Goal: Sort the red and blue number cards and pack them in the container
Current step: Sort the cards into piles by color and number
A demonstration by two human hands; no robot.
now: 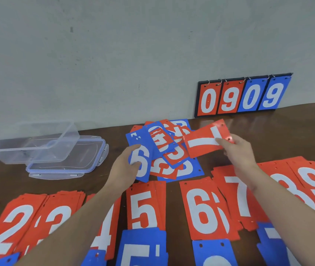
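While a blue 6 card (pixel 140 163) is pinched in the left hand (pixel 127 167), a red 1 card (pixel 206 141) is held in the right hand's (pixel 239 150) grip, both above the mixed pile (pixel 169 150) toward the counter's (pixel 297 131) far edge. Sorted red stacks (pixel 145 206) are laid along the near edge, with blue cards (pixel 141 248) nearer still. The clear container (pixel 33 144) is set on its lid (pixel 93 152) at the far left; a scoreboard (pixel 243 96) is propped at the far right.
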